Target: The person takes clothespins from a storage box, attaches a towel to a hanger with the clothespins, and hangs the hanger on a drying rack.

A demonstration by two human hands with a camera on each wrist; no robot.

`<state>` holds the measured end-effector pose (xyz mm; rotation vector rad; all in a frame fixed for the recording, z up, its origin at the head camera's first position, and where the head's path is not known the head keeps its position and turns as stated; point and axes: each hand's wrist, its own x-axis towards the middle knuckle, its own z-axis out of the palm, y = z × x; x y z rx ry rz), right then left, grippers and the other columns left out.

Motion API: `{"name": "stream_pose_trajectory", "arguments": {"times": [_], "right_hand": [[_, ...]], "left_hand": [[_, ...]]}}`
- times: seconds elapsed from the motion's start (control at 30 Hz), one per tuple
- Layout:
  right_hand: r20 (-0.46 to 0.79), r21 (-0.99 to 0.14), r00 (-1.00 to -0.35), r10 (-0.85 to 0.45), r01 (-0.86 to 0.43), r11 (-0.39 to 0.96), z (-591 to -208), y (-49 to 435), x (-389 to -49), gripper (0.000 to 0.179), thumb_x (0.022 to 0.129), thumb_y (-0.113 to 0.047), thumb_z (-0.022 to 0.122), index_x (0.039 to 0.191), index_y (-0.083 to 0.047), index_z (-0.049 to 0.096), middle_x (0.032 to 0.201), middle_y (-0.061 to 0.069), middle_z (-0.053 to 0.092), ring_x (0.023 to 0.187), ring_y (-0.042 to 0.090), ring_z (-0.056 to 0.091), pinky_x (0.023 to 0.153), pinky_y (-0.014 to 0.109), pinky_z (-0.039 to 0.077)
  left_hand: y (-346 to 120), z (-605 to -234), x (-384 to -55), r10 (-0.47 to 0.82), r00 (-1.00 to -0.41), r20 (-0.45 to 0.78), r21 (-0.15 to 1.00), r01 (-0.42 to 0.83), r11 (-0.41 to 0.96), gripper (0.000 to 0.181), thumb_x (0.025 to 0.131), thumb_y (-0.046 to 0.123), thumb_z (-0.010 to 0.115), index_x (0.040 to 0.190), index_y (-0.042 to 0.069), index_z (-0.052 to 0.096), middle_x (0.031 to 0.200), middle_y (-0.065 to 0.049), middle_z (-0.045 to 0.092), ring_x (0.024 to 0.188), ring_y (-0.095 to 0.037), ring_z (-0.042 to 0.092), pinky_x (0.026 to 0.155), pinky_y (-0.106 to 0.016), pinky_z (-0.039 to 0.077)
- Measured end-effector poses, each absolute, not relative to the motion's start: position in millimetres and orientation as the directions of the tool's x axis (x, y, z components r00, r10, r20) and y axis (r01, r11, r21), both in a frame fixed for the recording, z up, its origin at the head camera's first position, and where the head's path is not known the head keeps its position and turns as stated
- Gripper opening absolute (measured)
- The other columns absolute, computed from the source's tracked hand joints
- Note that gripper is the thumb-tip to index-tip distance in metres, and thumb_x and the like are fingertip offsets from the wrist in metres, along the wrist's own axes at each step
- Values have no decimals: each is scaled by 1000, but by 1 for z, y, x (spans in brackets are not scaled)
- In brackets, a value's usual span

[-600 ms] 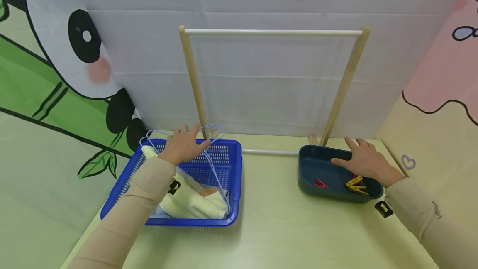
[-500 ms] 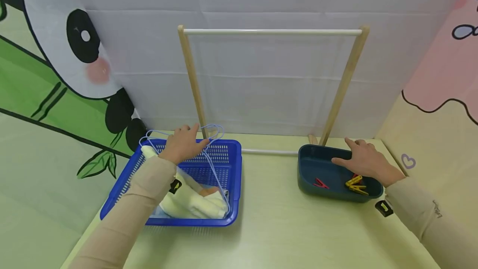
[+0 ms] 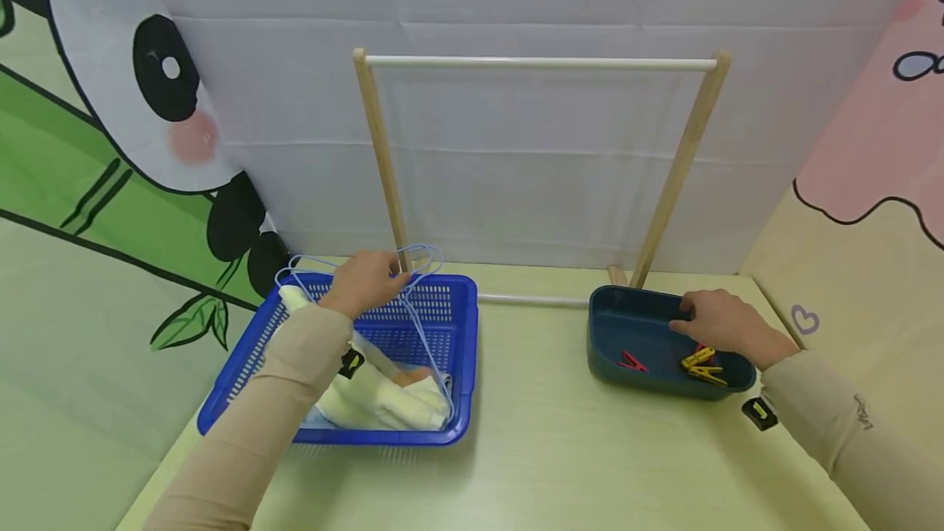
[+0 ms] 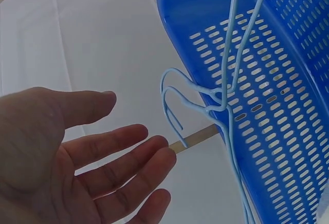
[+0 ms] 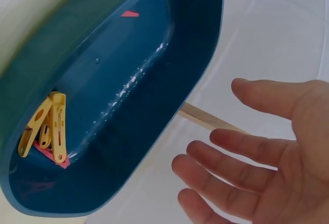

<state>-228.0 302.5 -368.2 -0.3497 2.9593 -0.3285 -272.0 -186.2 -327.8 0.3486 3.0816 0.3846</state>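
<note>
My left hand (image 3: 365, 281) hovers over the back of the blue perforated basket (image 3: 466, 351), its fingers loosely bent around nothing. Close to its fingertips in the left wrist view are the hooks of light blue wire hangers (image 4: 224, 75), which lean out over the basket's rim. Pale yellow cloth (image 3: 383, 404) lies inside the basket, partly hidden by my left arm. On the right, my right hand (image 3: 723, 322) is above the far edge of a dark teal box (image 3: 649, 383), relaxed and holding nothing. Yellow clothespins (image 5: 59, 126) and a red clothespin (image 5: 130, 14) lie in that box.
Behind the basket and box stands a rack with wooden posts (image 3: 682, 154) and a white top bar (image 3: 538, 63). A low white bar (image 3: 534, 301) runs between its feet. Printed cloth walls (image 3: 516, 203) enclose the light table (image 3: 538, 433) at the back and sides.
The fingers of both hands, spread and raised earlier, have bent downward. Both hands stay near the same places, and the basket, hangers, box and clothespins have not moved.
</note>
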Motion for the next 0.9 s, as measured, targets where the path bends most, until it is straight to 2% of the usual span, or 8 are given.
{"name": "stream_pose_trajectory", "arguments": {"times": [0.13, 0.3, 0.4, 0.53, 0.67, 0.9], "right_hand": [[-137, -236, -957, -255, -218, 947, -371, 304, -228, 45, 87, -29, 66, 109, 10, 60, 92, 18, 65, 67, 19, 60, 61, 42, 50], [-161, -236, -951, -263, -222, 946, -374, 306, -228, 45, 87, -29, 66, 109, 11, 60, 94, 20, 64, 68, 19, 61, 64, 44, 50], [-182, -235, -948, -261, -216, 948, -375, 307, -229, 44, 87, -29, 66, 107, 10, 60, 92, 17, 64, 67, 18, 59, 64, 44, 50], [-219, -241, -940, -262, -208, 948, -378, 309, -229, 40, 88, -28, 66, 104, 8, 61, 85, 10, 63, 63, 15, 57, 64, 44, 49], [-245, -243, -933, -265, -205, 948, -381, 310, -229, 39, 88, -27, 66, 105, 8, 61, 89, 11, 63, 62, 13, 56, 66, 45, 49], [-287, -232, -921, -263, -199, 952, -388, 315, -232, 41, 88, -27, 66, 107, 9, 60, 92, 12, 63, 69, 16, 58, 70, 47, 49]], "left_hand": [[-188, -333, -276, 213, -977, -1, 268, 205, 941, 28, 93, 26, 58, 100, 1, 66, 88, -12, 65, 66, -22, 55, 57, -35, 47], [-190, -340, -280, 202, -979, -18, 263, 190, 946, 25, 93, 24, 60, 97, 1, 66, 86, -11, 64, 67, -22, 56, 59, -36, 48], [-193, -345, -282, 199, -980, -29, 256, 185, 949, 24, 92, 23, 61, 98, 0, 65, 90, -13, 65, 70, -24, 58, 62, -39, 50], [-194, -351, -287, 216, -976, -38, 247, 200, 948, 29, 92, 21, 60, 109, -2, 64, 102, -18, 65, 85, -31, 62, 74, -46, 50], [-195, -357, -293, 237, -971, -41, 241, 221, 945, 34, 92, 18, 60, 117, -4, 60, 113, -21, 62, 99, -35, 60, 83, -50, 48], [-196, -366, -303, 223, -973, -58, 212, 206, 955, 29, 90, 13, 62, 114, -3, 62, 108, -18, 64, 99, -33, 60, 87, -48, 46]]}}
